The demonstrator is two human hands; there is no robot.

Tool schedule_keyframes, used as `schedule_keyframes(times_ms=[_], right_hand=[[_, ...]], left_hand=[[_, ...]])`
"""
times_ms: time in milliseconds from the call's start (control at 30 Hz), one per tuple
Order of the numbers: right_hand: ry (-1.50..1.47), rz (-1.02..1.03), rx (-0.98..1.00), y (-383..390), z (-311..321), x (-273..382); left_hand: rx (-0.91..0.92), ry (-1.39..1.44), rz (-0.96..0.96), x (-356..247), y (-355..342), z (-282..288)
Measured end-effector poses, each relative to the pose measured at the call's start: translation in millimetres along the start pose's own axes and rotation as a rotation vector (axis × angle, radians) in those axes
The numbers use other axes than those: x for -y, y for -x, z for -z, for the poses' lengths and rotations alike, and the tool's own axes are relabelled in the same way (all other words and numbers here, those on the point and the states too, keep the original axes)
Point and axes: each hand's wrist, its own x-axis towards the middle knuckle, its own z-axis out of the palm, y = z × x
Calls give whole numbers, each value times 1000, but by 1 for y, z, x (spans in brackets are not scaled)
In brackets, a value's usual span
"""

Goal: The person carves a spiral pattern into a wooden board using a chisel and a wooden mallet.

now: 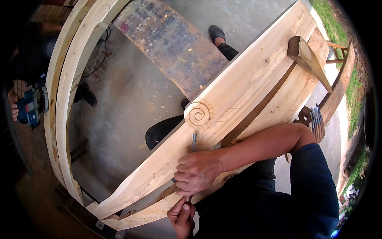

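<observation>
My right hand (199, 171) wraps round the shaft of a carving chisel (194, 143) whose narrow steel blade points away from me. The tip lies at the pale wooden board (242, 79), just below a carved spiral (198, 114) with fine chips round its rim. Lower down, my left hand (183, 217) grips the chisel's handle end, thumb along it. Pencilled zigzag lines run along the board. A wooden mallet (306, 59) rests on the board's far right part. Beside my right elbow stands a bundle of carving chisels (317, 123), blades up.
A stained plank (171, 44) reaches under the board's far edge. At left stands a curved wooden frame (65, 87); beyond it another person's hand (14, 105) holds a blue power tool (30, 109). A dark shoe (217, 32) shows on the concrete floor (123, 107).
</observation>
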Motion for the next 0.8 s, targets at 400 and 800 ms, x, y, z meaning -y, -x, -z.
schedule_keyframes(times_ms=[400,800], right_hand=[[6,-55,35,2,3,-3],[-17,-99,51,-1,4,-4]], left_hand=[[24,62,-2,4,-8,7],[-7,-21,-12,-5,-9,5]])
